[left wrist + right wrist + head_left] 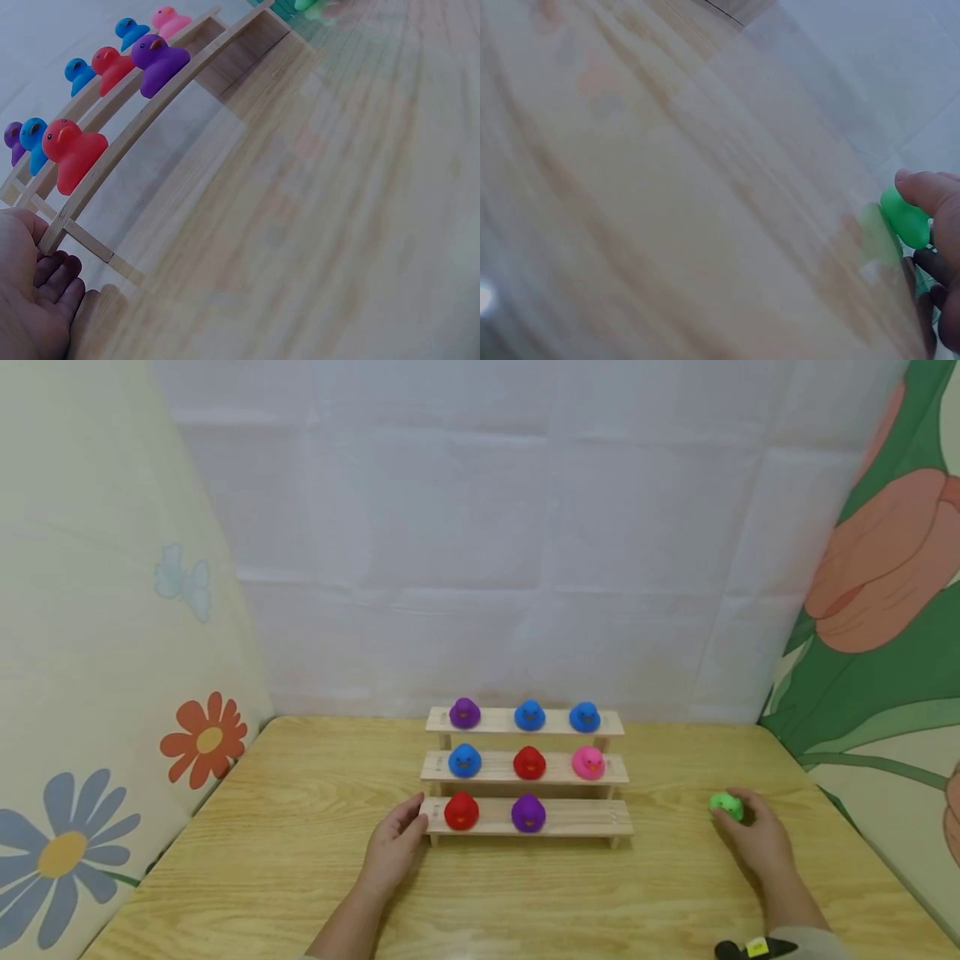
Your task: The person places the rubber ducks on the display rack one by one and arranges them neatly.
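Observation:
In the head view, my right hand (761, 839) pinches a green rubber duck (726, 807) at the table's right side; the right wrist view shows the thumb against the green duck (906, 217). My left hand (392, 847) grips the left end of the lowest shelf of a three-step wooden stand (577, 818), thumb above and fingers curled by the edge in the left wrist view. On that shelf sit a red duck (461, 811) at the left and a purple duck (528, 812) in the middle, with bare wood at its right end.
The middle shelf carries a blue duck (465, 761), a red duck (529, 762) and a pink duck (588, 762). Along the top shelf are a purple duck (465, 713) and two blue ducks (530, 715). A white cloth (480, 527) hangs behind the wooden table (315, 793).

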Motion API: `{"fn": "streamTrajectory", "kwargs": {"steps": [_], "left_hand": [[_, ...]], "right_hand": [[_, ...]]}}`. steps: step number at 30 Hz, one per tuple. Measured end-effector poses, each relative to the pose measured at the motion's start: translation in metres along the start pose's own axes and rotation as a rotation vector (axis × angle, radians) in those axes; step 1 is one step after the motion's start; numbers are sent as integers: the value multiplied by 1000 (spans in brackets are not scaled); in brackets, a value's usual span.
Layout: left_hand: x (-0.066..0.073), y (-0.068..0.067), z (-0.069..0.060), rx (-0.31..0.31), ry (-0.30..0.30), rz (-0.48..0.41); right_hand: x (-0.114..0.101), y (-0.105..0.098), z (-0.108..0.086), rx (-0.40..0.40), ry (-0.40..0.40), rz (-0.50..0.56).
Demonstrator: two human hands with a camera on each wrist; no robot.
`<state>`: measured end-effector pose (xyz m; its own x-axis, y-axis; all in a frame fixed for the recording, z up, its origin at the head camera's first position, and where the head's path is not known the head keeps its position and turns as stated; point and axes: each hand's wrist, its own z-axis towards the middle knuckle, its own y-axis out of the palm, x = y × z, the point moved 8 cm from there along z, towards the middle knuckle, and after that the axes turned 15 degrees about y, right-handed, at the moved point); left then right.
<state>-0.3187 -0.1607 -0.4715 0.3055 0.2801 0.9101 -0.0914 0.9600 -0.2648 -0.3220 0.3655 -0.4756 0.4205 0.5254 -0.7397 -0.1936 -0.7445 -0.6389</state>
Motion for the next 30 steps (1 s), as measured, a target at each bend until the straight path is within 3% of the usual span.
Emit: {"fn": "streamTrajectory", "kwargs": {"steps": [12,20,26,30], "left_hand": [[-2,1,0,-3,-19,-1],[-3,2,0,-6,-26,-2],[-2,1,0,1,-17,2],[-3,1,1,-1,-22,-5]], "right_hand": [[-14,6,-12,-4,-74,51],[-25,15,-24,-6,-38,168],[-32,27,-37,-101,16,300],[-45,34,-47,-144,-15,318]]}}
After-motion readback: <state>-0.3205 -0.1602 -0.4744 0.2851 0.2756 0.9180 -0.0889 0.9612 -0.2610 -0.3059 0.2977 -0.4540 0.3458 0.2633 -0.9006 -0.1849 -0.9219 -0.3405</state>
